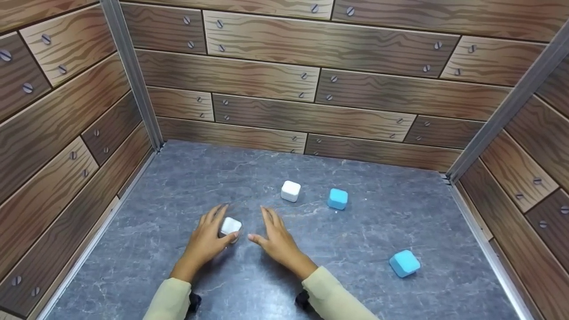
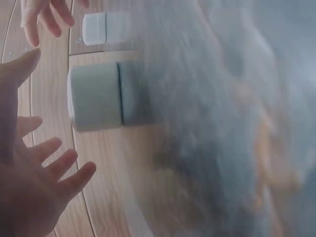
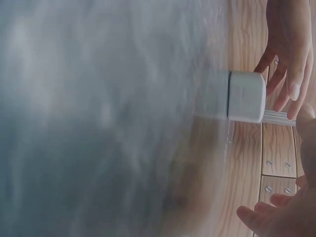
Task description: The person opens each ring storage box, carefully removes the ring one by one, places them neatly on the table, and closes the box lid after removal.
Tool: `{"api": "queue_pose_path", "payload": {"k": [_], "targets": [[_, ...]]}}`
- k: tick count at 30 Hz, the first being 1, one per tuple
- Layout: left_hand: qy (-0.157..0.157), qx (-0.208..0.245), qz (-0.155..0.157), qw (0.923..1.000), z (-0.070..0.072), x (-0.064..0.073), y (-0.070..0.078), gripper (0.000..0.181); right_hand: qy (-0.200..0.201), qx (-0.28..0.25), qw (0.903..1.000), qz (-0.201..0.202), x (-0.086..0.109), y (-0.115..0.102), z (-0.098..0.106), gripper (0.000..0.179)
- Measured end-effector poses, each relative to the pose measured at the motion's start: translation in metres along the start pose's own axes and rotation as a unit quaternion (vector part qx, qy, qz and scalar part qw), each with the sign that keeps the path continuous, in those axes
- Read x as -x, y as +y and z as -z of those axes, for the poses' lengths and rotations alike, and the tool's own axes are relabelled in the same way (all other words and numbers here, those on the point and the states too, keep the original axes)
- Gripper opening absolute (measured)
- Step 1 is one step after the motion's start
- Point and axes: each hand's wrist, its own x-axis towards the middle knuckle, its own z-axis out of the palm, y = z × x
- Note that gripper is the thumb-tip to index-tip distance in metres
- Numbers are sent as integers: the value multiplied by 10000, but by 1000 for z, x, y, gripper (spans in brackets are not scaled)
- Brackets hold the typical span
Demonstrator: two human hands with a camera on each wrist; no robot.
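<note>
Left hand: is flanking the nearer white block, fingers apart (contact unclear).
Right hand: is hovering opposite, fingers apart.
Farther white block: is resting beyond.

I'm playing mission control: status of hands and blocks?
Left hand at nearer white block, fingers spread. Right hand empty. Nothing seen blocking either hand.

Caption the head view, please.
Left hand beside a white cube, right hand nearby; another white cube and two blue cubes lie farther right.
</note>
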Motion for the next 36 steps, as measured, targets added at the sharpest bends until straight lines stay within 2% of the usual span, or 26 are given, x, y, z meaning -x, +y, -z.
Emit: {"api": "queue_pose_path", "payload": {"k": [9, 14, 17, 20, 22, 24, 27, 31, 36], "targets": [[-492, 695, 268, 9960, 3, 1, -11, 86, 49, -204, 9993, 293, -4, -15, -17, 90], [-439, 1065, 251, 9930, 4, 1, -18, 84, -98, -679, 9975, 141, -8, -19, -23, 89], [-436, 1352, 203, 9897, 4, 0, -23, 83, -248, -1232, 9921, -36, -12, -20, -28, 90], [-510, 1736, 307, 9830, 4, 0, -26, 81, -420, -1858, 9815, -207, -15, -19, -32, 89], [-574, 2094, 413, 9753, 3, 0, -28, 78, -472, -2152, 9750, -282, -16, -19, -35, 88], [-609, 2443, 476, 9666, 2, 0, -30, 76, -490, -2317, 9709, -351, -17, -19, -38, 85], [-666, 2724, 504, 9586, 0, -2, -33, 73, -438, -2399, 9690, -395, -20, -20, -43, 81], [-744, 2746, 450, 9576, 0, -5, -36, 70, -327, -2454, 9679, -439, -23, -22, -48, 75], [-835, 2916, 426, 9519, -1, -7, -37, 67, -177, -2451, 9682, -472, -26, -23, -51, 65]]}}
